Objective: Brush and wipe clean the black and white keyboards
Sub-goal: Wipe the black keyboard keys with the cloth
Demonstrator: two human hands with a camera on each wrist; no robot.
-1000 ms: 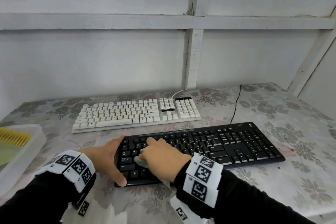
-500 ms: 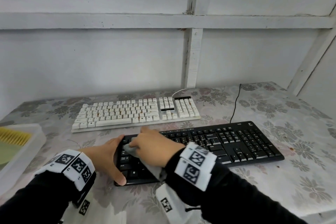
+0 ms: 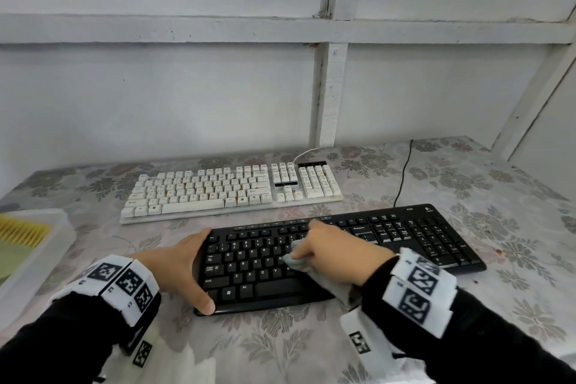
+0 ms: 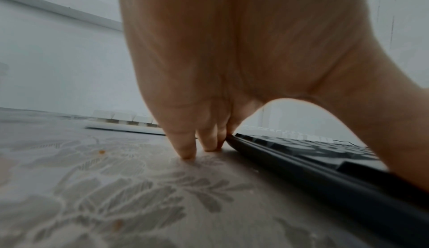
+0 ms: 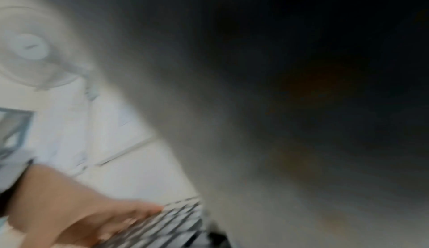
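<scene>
Flat black keyboard, white legends

Counter: floral-patterned covering. White tray at counter's left edge, yellow bristled item inside. White panelled wall behind counter.

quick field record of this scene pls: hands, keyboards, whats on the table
left hand: braces left end of black keyboard
right hand: holds grey cloth on its keys
white keyboard: behind the black one, untouched
tray: table's left edge, yellow item inside
table: floral cover
</scene>
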